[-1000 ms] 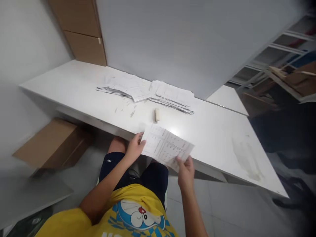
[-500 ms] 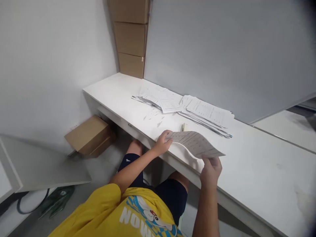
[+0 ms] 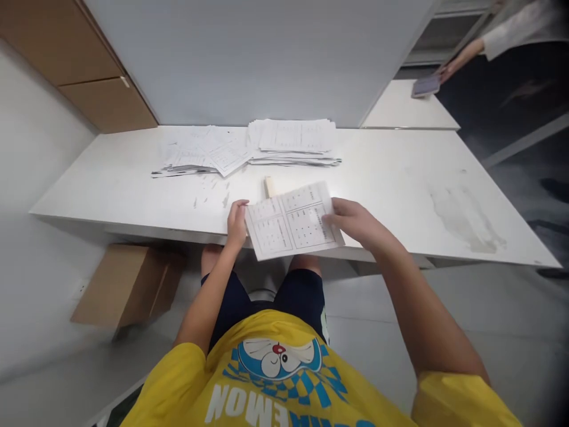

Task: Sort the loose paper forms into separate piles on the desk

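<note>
A printed sheet of paper with boxed tables on it is held between my two hands, above the front edge of the white desk. My left hand grips its left edge, fingers closed. On the right side, my right hand pinches the sheet with the thumb on top. Just behind the sheet lies a small cream-coloured block-like object, partly covered by the paper. Farther back are a neat stack of printed papers and, left of it, a looser pile of papers.
Brown cardboard boxes stand at the back left, and another cardboard box is on the floor below. A grey partition rises behind the desk. At the far right, another person's hand holds a flat object.
My view has swung to the right, bringing another person's arm into sight. The sheet, earlier bowed between my hands, now lies flatter with its printed face towards me.
</note>
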A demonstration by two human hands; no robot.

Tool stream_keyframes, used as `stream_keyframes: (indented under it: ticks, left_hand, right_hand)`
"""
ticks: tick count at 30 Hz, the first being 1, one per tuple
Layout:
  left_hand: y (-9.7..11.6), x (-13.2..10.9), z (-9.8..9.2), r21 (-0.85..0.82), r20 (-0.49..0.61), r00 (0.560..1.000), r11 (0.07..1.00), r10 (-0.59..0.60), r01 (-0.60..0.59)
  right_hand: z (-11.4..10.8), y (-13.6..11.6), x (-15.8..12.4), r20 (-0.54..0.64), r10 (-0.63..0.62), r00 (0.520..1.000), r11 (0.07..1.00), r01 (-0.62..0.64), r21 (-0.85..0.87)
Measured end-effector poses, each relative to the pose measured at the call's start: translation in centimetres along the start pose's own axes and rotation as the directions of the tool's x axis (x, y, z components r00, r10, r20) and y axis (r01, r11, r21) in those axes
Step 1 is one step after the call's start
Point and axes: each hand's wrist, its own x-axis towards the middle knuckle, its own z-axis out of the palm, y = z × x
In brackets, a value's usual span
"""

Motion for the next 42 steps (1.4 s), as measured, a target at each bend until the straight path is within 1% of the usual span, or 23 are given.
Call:
stream_keyframes:
  ticks: [2, 3, 4, 6, 8, 11, 14, 16, 19, 20, 24, 27, 32, 39, 42]
  left_hand:
    - [0.0, 0.6, 0.7, 0.107, -0.003, 0.999, 0.993, -0.044, 0.044]
    - [0.0, 0.7, 1.0, 0.186, 0.007, 0.999, 0.982, -0.038, 0.036]
    - [0.1, 0.7, 1.3, 0.277, 0.028, 1.000, 0.961, -0.014, 0.005]
    - [0.2, 0.4, 1.8, 0.461, 0.106, 0.993, 0.883, 0.050, -0.094]
    - [0.5, 0.0, 2.1, 0.596, 0.183, 0.980, 0.784, 0.076, -0.172]
    - [0.7, -0.3, 2.2, 0.703, 0.222, 0.973, 0.682, 0.057, -0.200]
    - [0.8, -0.4, 2.1, 0.751, 0.230, 0.972, 0.628, 0.043, -0.205]
    - [0.9, -0.5, 2.2, 0.770, 0.234, 0.971, 0.601, 0.045, -0.213]
    - [1.2, -0.5, 2.5, 0.789, 0.240, 0.969, 0.570, 0.060, -0.231]
    - [1.3, -0.6, 2.5, 0.796, 0.241, 0.969, 0.559, 0.064, -0.234]
    - [1.6, -0.6, 2.7, 0.822, 0.273, 0.960, 0.506, 0.055, -0.263]
    - [1.7, -0.5, 2.6, 0.832, 0.315, 0.949, 0.471, 0.032, -0.292]
    - [1.6, -0.2, 2.6, 0.847, 0.319, 0.947, 0.441, 0.026, -0.297]
    - [1.5, -0.1, 2.7, 0.858, 0.343, 0.939, 0.398, 0.030, -0.326]
    - [1.6, 0.6, 2.9, 0.864, 0.334, 0.942, 0.395, 0.017, -0.313]
  right_hand:
    - [-0.4, 0.9, 1.3, 0.053, 0.142, 0.988, 0.990, -0.142, -0.008]
    - [-0.4, 1.6, 1.9, 0.063, 0.185, 0.981, 0.982, -0.186, 0.009]
    - [-0.4, 2.2, 2.4, 0.070, 0.202, 0.977, 0.978, -0.206, 0.042]
    - [-0.3, 3.4, 3.2, 0.092, 0.172, 0.981, 0.975, -0.183, 0.129]
    - [-0.5, 4.1, 3.6, 0.132, 0.117, 0.984, 0.975, -0.140, 0.174]
    - [-1.4, 4.6, 4.3, 0.124, 0.075, 0.989, 0.987, -0.091, 0.130]
    - [-2.1, 5.3, 5.2, 0.074, 0.038, 0.997, 0.995, -0.044, 0.085]
    - [-2.2, 5.9, 5.9, 0.019, 0.036, 0.999, 0.997, -0.038, 0.067]
    - [-1.9, 6.7, 6.6, -0.081, 0.104, 0.991, 0.995, -0.103, 0.013]
    - [-1.8, 6.8, 6.7, -0.097, 0.122, 0.988, 0.992, -0.123, -0.005]
    - [-1.5, 7.3, 6.1, -0.099, 0.141, 0.985, 0.988, -0.146, -0.053]
    - [-1.2, 7.2, 5.3, -0.137, 0.152, 0.979, 0.985, -0.161, -0.063]
    - [-0.6, 6.8, 4.8, -0.177, 0.146, 0.973, 0.985, -0.160, -0.067]
    - [-0.8, 6.9, 4.9, -0.135, 0.142, 0.981, 0.989, -0.146, -0.020]
    - [-0.8, 7.0, 5.2, -0.126, 0.161, 0.979, 0.987, -0.158, 0.032]
